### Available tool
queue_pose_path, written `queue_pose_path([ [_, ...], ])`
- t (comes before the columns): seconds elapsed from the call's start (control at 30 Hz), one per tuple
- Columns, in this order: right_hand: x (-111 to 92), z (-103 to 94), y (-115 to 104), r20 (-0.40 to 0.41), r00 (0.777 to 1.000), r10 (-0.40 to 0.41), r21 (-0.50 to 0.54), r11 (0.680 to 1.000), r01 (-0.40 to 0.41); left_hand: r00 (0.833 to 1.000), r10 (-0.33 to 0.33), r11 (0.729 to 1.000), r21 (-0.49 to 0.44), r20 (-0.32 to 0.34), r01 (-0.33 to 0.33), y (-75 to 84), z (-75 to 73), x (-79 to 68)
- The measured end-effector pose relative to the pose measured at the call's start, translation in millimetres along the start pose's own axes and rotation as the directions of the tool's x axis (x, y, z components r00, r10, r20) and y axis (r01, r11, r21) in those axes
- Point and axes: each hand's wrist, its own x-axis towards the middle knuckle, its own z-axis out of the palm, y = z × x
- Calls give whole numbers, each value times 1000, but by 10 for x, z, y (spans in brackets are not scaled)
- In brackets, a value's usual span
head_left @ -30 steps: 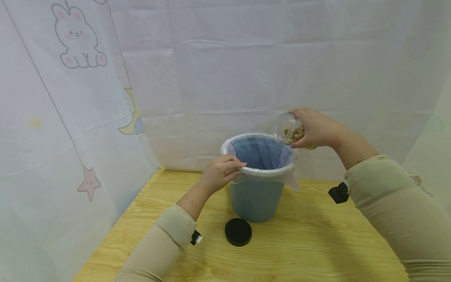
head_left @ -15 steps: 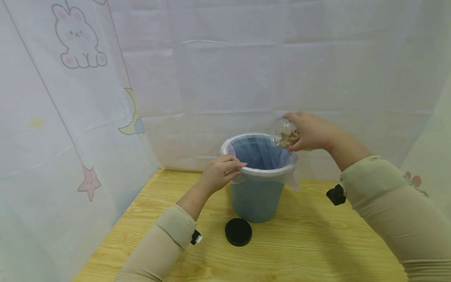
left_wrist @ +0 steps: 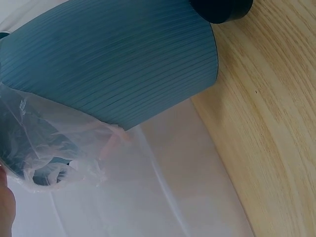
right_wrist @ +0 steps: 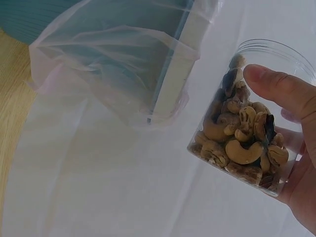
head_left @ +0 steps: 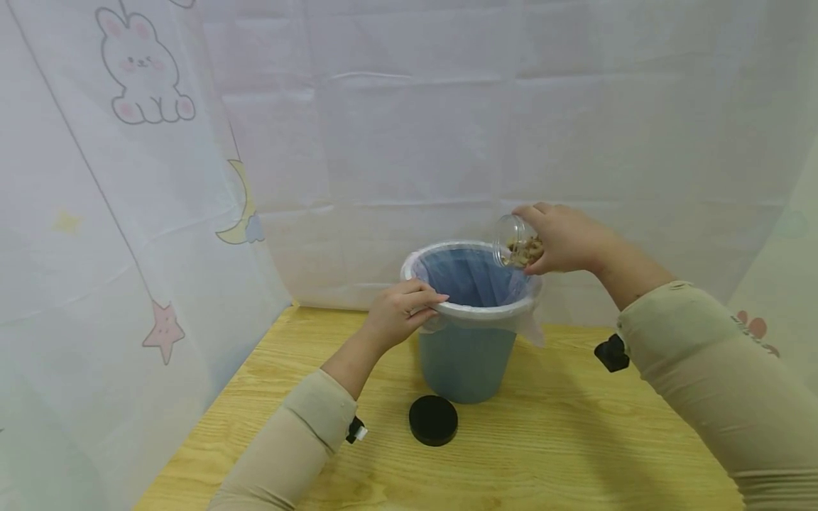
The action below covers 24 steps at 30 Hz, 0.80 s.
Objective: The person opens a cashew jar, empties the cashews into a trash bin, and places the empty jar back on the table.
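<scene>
R hand (head_left: 565,238) grips clear jar (head_left: 511,240), curled snug round it; R wrist view: thumb along near side, fingers partly visible thru the clear wall behind. Jar tipped on its side, mouth pointing L twd bin, up by bin's R rim in head view; gap betw jar & bin in R wrist view. Cashew-type nuts (right_wrist: 244,148) w/ some dark bits inside, heaped along lower side.

L hand (head_left: 399,312) pinches rim of blue bin (head_left: 466,362) at its near L edge, fingers over top, thumb below; only a sliver of hand in L wrist view. Bin upright on wood table (head_left: 543,440), thin pinkish liner (right_wrist: 113,64) folded over rim, hanging loose on R.

Blk round lid (head_left: 433,421) flat on table, just in front of bin. Pale sheet (head_left: 409,142) behind; bunny drawing (head_left: 147,78) upper L.
</scene>
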Motion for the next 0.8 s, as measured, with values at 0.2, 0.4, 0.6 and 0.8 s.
queue_pose_path([
  [0.2, -3, -1, -20, 15, 1000, -12, -50, 999, 13, 1000, 10, 1000, -5, -13, -11, 13, -10, 12],
  [0.4, 2, 23, -31, 14, 1000, -20, -83, 996, 21, 1000, 12, 1000, -8, -23, -13, 12, 6, 5],
  [0.6, 3, 42, -28, 0, 999, -33, -102, 994, 33, 1000, 10, 1000, -12, -29, -10, 18, 12, 6],
  [0.8, 6, 58, -15, 3, 999, -43, -133, 990, 43, 1000, 2, 1000, -17, -30, -3, 14, 22, -8],
])
